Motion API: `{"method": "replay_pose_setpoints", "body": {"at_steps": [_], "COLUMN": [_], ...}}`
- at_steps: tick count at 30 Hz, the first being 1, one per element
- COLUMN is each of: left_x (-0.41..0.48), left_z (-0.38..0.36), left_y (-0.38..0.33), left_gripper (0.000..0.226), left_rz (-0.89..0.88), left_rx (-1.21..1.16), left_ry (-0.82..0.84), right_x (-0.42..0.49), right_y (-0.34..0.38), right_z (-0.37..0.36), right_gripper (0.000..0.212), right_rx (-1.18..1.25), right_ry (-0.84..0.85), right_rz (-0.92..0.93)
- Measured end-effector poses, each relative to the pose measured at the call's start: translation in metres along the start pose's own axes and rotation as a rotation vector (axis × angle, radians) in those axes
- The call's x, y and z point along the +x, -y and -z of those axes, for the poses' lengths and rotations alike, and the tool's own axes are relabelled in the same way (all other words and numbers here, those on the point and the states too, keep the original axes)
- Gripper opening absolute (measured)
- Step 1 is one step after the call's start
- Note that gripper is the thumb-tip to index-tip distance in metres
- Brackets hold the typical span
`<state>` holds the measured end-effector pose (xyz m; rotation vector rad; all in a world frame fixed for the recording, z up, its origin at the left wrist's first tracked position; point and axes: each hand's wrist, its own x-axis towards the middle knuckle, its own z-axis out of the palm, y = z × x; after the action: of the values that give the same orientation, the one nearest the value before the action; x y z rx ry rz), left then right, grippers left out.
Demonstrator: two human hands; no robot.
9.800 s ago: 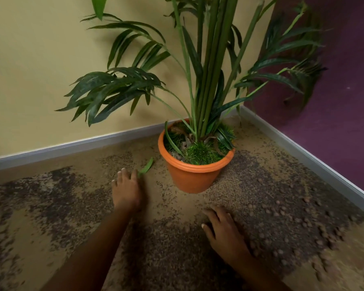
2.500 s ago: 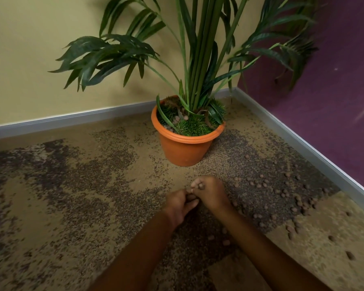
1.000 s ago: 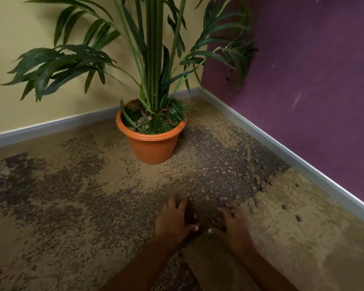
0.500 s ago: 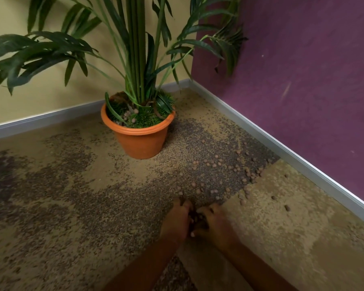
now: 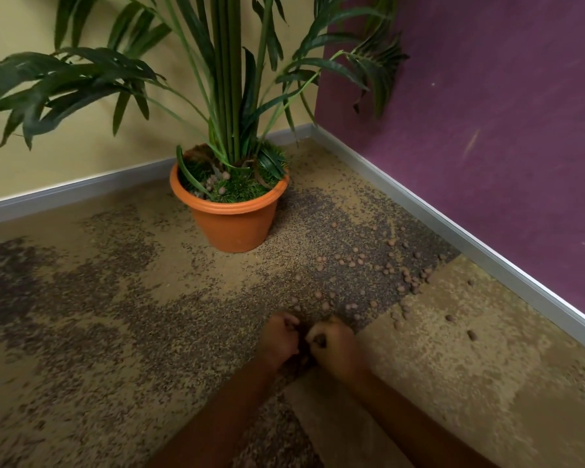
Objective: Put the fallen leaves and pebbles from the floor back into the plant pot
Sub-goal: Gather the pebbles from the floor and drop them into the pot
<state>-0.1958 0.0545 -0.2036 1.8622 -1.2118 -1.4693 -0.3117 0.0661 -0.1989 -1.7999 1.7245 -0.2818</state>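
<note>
An orange plant pot (image 5: pixel 232 224) with a tall green palm stands in the room's corner; a few brown pebbles lie on its green top. Several more brown pebbles (image 5: pixel 379 268) are scattered on the carpet to the pot's right and front. My left hand (image 5: pixel 279 337) and my right hand (image 5: pixel 335 342) sit side by side low on the carpet in front of the pot, both curled into fists. Pebbles show between the curled fingers of each hand. No fallen leaf is visible on the floor.
A yellow wall runs behind the pot and a purple wall (image 5: pixel 487 130) on the right, both with a grey skirting board (image 5: pixel 453 231). Palm fronds (image 5: pixel 65 82) overhang the floor to the left. The carpet is mottled tan and dark brown.
My hands, spread flat on the carpet a second ago, have drawn together and curled into fists round pebbles. The view has shifted, so the pot sits more central.
</note>
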Motion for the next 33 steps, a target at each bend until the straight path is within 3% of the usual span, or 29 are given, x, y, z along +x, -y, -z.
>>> {"method": "replay_pose_setpoints", "body": {"at_steps": [5, 10, 16, 21, 25, 29, 33], "left_x": [-0.002, -0.004, -0.001, 0.000, 0.002, -0.003, 0.000], "left_z": [0.012, 0.023, 0.031, 0.055, 0.093, 0.135, 0.167], "left_y": [-0.008, -0.022, -0.032, -0.053, -0.090, -0.136, -0.170], "left_gripper": [0.022, 0.033, 0.043, 0.033, 0.037, 0.032, 0.042], "left_rz": [0.224, 0.315, 0.311, 0.348, 0.225, 0.070, -0.009], "left_rx": [-0.515, -0.922, -1.032, -1.095, -1.192, -1.132, -1.130], "left_ry": [0.037, 0.148, 0.220, 0.078, -0.014, -0.092, -0.193], "right_x": [0.016, 0.020, 0.015, 0.017, 0.023, 0.025, 0.023], "right_y": [0.012, 0.045, 0.070, 0.066, 0.052, 0.037, 0.030], "right_z": [0.020, 0.032, 0.035, 0.045, 0.048, 0.044, 0.038], "right_gripper": [0.014, 0.014, 0.019, 0.020, 0.022, 0.021, 0.020], "right_rx": [0.269, 0.205, 0.214, 0.299, 0.305, 0.250, 0.228], "right_ry": [-0.057, -0.049, 0.015, -0.171, -0.217, -0.199, -0.141], "right_rz": [-0.061, 0.149, 0.245, 0.265, 0.208, 0.175, 0.147]}}
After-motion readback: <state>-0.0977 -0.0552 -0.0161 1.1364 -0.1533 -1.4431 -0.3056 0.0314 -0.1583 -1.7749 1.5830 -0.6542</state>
